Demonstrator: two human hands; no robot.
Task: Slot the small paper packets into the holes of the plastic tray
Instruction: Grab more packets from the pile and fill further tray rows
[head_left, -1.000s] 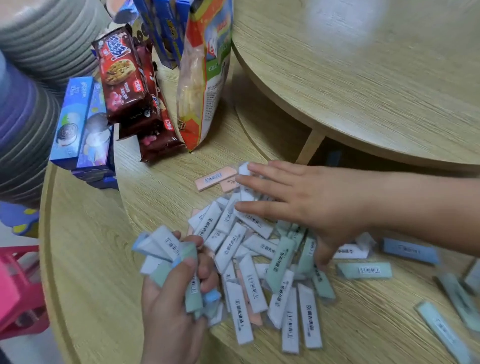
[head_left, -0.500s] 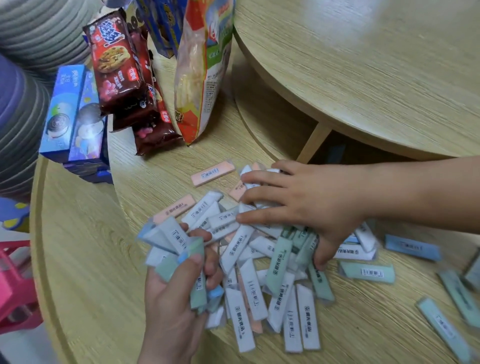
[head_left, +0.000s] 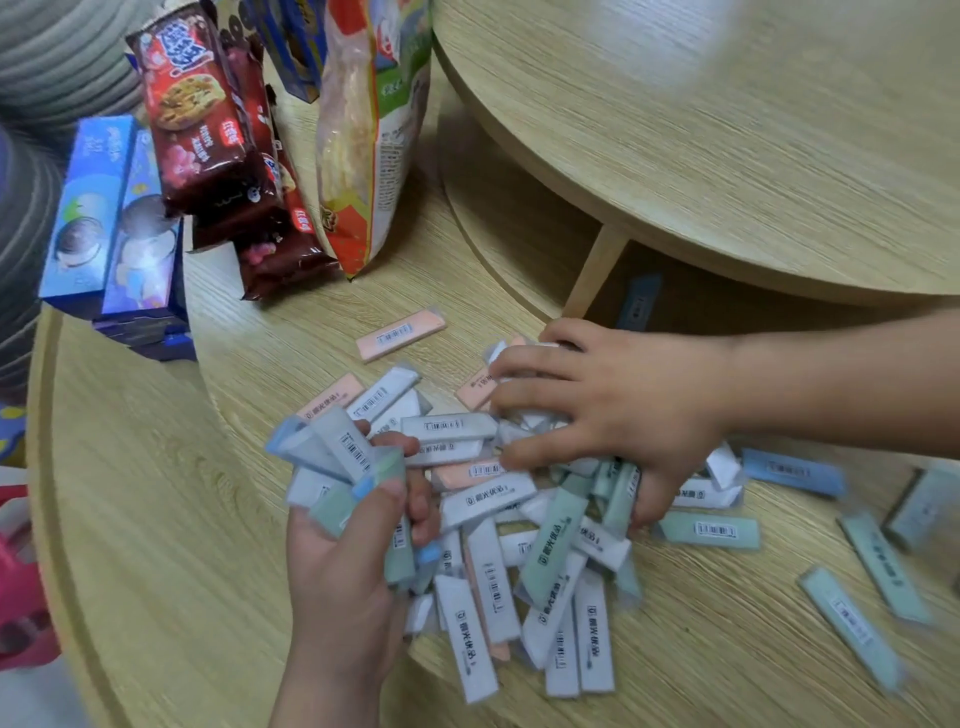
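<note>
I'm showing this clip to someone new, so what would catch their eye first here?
First the heap of small paper packets spilled across the middle of the wooden table, with the right hand spread over its top. Next the left hand at the heap's near left edge, gripping a fistful of packets. Bright snack packs stand at the far left.

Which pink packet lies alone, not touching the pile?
The pink packet with its barcode facing up, lying nearest the snack bag. The other pink ones are tucked into the pile, partly under white packets.
</note>
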